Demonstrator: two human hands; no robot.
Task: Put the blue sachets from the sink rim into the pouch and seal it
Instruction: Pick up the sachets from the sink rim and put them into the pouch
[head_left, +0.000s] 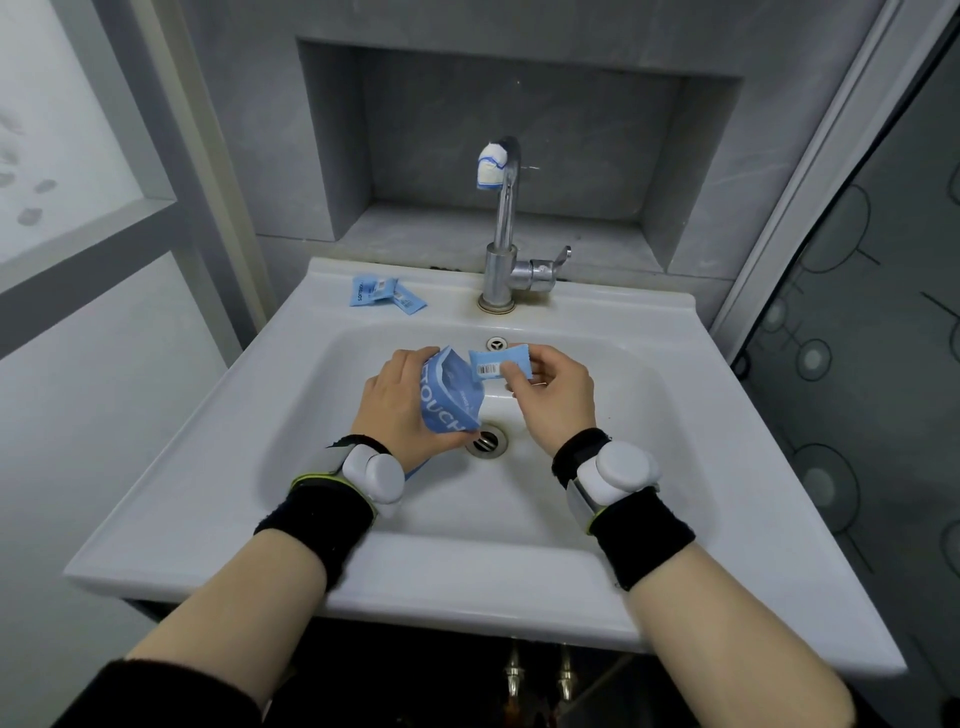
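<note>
My left hand (402, 402) grips a blue pouch (447, 397) over the basin, its mouth open and facing up and right. My right hand (553, 397) pinches one blue sachet (496, 365) with a barcode label, held just at the pouch's mouth. Two more blue sachets (382, 293) lie overlapping on the back left of the white sink rim (332, 291), left of the tap.
A chrome tap (501, 249) with a taped spout stands at the back of the sink, its lever pointing right. The drain (487, 440) sits below my hands. A grey wall niche lies behind, a frosted window at left, a patterned glass door at right.
</note>
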